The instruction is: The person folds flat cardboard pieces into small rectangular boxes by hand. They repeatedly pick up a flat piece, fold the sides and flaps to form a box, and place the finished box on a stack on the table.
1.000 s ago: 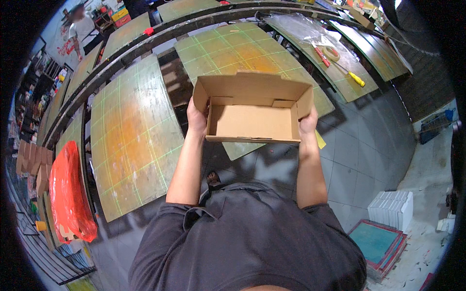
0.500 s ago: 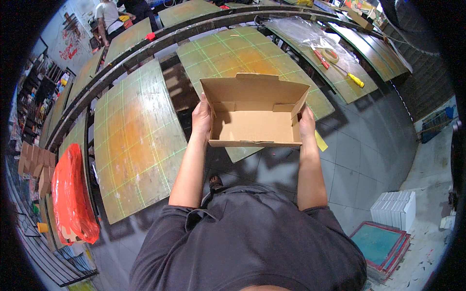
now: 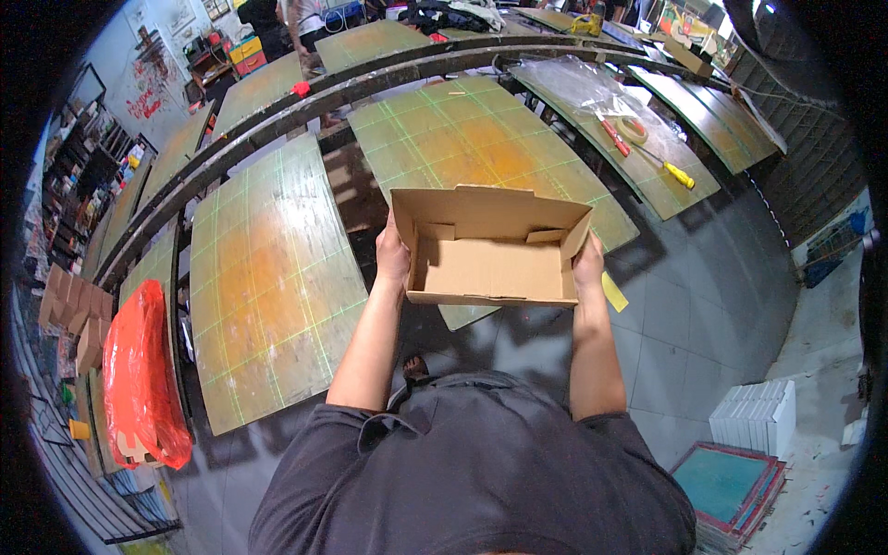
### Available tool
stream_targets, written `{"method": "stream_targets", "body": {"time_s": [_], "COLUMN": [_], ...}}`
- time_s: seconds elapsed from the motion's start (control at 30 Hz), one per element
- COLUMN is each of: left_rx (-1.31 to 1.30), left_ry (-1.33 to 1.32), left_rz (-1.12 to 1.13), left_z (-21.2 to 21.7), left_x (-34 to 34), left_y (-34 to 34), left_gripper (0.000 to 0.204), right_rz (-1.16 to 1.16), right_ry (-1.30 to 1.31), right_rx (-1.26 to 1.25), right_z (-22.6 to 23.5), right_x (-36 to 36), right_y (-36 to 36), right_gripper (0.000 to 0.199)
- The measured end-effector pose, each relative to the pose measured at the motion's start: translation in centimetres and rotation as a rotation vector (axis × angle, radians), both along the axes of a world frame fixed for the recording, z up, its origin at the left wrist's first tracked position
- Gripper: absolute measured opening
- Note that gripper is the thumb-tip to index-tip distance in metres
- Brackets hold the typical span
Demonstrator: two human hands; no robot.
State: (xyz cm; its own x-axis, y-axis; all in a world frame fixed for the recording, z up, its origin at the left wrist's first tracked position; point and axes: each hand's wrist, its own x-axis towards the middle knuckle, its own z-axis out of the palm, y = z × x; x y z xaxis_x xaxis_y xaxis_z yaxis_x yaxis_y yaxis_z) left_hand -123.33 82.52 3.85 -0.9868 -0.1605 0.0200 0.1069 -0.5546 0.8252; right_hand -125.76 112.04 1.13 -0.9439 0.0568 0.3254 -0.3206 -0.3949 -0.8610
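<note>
- Holding an open cardboard box [image 3: 490, 248] up in front of the chest, above the grey tiled floor [image 3: 703, 305] and the near end of a green gridded desk [image 3: 481, 139].
- Gripping the box's left end wall with the left hand [image 3: 392, 255], fingers wrapped around the outside, palm flat against the cardboard.
- Gripping the right end wall with the right hand [image 3: 586, 266], likewise closed on the cardboard; both forearms raised from the lower edge.
- Showing a bare brown inside, back flap standing up, small side flaps folded in at the corners.
- Lying just beside the right hand, on the floor below: a yellow slip [image 3: 613, 291].
- Standing to the left: a second gridded desk [image 3: 268, 277] with orange staining, well apart from the box.
- Resting on a farther desk under clear plastic sheet [image 3: 592, 83]: a yellow-handled screwdriver [image 3: 675, 171], a red-handled tool [image 3: 615, 139], a roll of tape [image 3: 632, 128].
- Hanging at far left: a red plastic bag [image 3: 139, 379] near a stack of flat cardboard [image 3: 69, 310].
- Sitting at lower right on the floor: a white stack [image 3: 754, 416] and framed green screens [image 3: 726, 486].
</note>
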Motion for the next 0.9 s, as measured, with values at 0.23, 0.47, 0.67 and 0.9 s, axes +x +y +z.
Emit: {"method": "stream_targets", "body": {"time_s": [0.23, 0.47, 0.67, 0.9], "left_rx": [-0.118, -0.196, -0.039, -0.252], "left_ry": [0.124, 0.246, 0.294, 0.183], "left_rz": [-0.052, 0.086, -0.243, -0.077], "left_z": [-2.1, -3.1, -1.2, -0.6], "left_x": [-0.9, -1.0, -0.8, -2.7], "left_y": [-1.1, -1.8, -2.0, -1.8], "left_gripper": [0.043, 0.039, 0.042, 0.026], "right_rz": [0.139, 0.16, 0.21, 0.059], "right_ry": [0.085, 0.056, -0.143, -0.03], "right_rx": [-0.134, -0.019, 0.134, 0.134], "right_z": [-1.2, 2.5, 4.3, 4.5], "right_x": [0.3, 0.9, 2.0, -0.8], "right_y": [0.6, -0.5, 0.4, -1.2], "right_gripper": [0.032, 0.043, 0.037, 0.031]}}
